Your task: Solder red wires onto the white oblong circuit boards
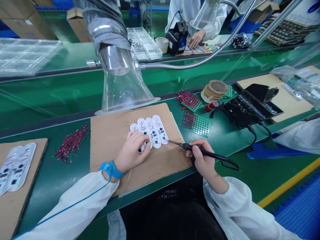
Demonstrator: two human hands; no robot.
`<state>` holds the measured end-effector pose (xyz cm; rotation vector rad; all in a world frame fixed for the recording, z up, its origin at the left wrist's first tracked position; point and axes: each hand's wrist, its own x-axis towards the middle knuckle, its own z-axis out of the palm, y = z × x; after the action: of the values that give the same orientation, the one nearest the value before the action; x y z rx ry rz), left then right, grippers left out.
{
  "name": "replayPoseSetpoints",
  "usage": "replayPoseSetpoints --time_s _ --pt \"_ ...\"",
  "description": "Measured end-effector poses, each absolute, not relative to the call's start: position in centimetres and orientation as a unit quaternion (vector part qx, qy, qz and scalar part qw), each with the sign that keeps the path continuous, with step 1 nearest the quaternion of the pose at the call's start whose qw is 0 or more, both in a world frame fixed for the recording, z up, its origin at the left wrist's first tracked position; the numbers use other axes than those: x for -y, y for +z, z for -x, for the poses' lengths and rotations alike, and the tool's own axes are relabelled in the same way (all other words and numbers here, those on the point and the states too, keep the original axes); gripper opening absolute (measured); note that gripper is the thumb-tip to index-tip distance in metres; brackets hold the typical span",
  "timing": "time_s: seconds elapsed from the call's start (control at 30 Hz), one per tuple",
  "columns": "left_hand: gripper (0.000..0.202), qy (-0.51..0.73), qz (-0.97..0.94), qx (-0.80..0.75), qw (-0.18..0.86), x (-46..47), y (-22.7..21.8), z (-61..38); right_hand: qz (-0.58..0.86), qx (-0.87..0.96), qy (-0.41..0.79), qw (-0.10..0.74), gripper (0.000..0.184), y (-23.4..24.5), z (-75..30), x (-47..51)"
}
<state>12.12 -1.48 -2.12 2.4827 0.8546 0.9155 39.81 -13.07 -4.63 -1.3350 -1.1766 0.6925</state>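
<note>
Side by side on a brown cardboard sheet (107, 146) lie several long white circuit boards (156, 135) with rounded ends, dark parts and thin red wires. My left hand (132, 148), with a blue strap at the wrist, has its fingers closed over the leftmost boards and covers part of them. In my right hand (203, 158) is a black soldering iron (212, 154), held like a pen. Its metal tip points left, at the lower end of the rightmost board; whether it touches cannot be made out.
A clear fume hood (125, 83) stands behind the cardboard. Red wires (72, 143) lie left; green boards (200, 125), a tape roll (214, 90) and a black soldering stand (250, 105) are right. Another person's hand (197, 39) works across the bench. More white boards (21, 166) rest far left.
</note>
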Motion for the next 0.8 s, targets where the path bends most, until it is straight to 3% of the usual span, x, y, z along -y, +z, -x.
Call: replayPoseSetpoints --time_s 0.8 --pt "0.014 0.299 -0.882 -0.310 0.189 1.4 -2.4 -11.9 0.564 0.518 0.315 0.560 0.029 -4.9 -38.5 12.9"
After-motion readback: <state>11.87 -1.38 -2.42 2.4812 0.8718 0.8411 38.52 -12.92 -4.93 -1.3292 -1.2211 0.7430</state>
